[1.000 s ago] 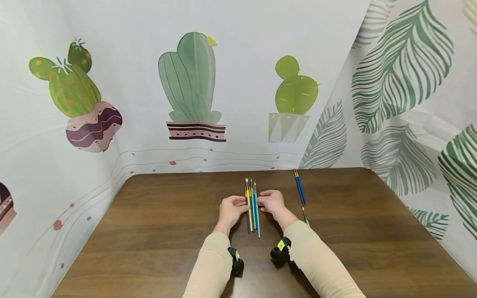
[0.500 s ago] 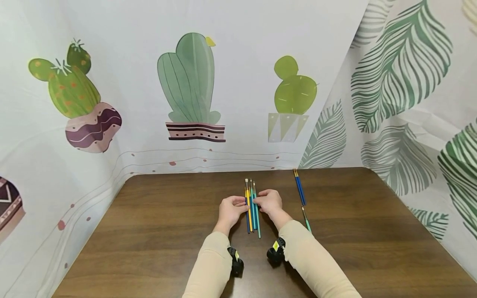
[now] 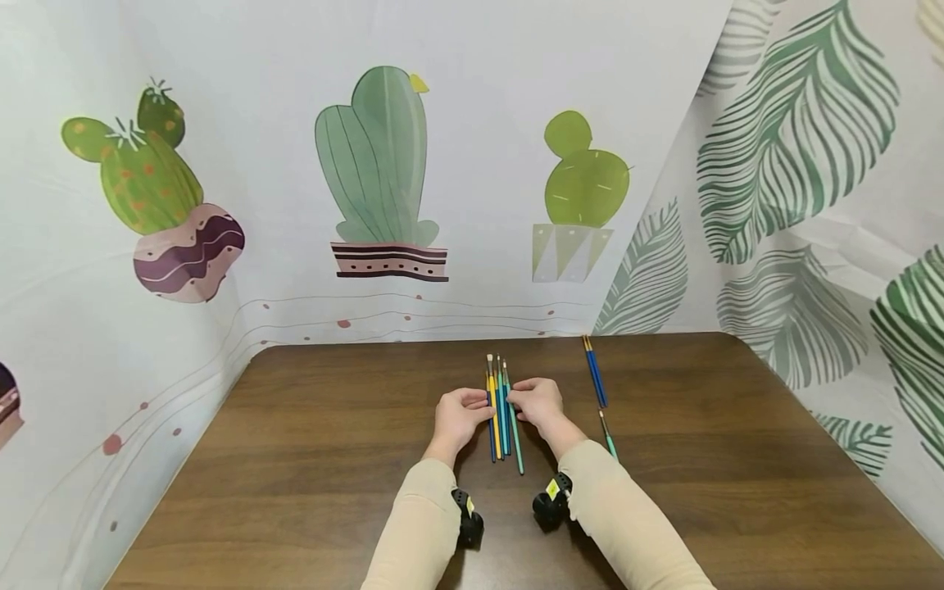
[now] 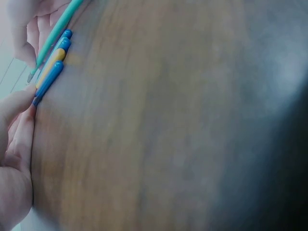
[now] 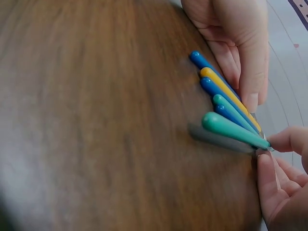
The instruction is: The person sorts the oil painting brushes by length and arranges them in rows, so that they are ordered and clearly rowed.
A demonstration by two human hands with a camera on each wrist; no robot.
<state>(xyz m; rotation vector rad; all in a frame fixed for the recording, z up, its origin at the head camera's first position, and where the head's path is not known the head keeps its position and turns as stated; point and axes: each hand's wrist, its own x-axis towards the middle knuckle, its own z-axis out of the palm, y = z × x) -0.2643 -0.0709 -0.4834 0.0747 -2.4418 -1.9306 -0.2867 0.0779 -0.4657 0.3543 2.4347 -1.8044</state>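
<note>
Several thin paintbrushes lie side by side in a row mid-table, bristles pointing away. My left hand (image 3: 453, 422) holds the row's left side, its thumb over the yellow paintbrush (image 3: 496, 438) and the leftmost blue paintbrush (image 3: 492, 449). At the right side, my right hand (image 3: 538, 403) pinches a teal paintbrush (image 3: 519, 455) between thumb and finger. This brush's handle end fans out from the others, and in the right wrist view a shadow falls under the raised teal handle (image 5: 231, 129). Between the two hands lie more blue handles (image 5: 226, 111) and a lighter green handle (image 5: 236, 111).
On the right of the brown wooden table (image 3: 332, 459) lie two blue paintbrushes (image 3: 596, 373) close together. A green paintbrush (image 3: 608, 434) is nearer, partly behind the right sleeve (image 3: 627, 508). A patterned cloth (image 3: 479, 164) hangs along the far edge.
My right hand reached in to the teal paintbrush, then moved slightly back right with it. That brush's handle end has swung right, away from the row. My left hand stays in place.
</note>
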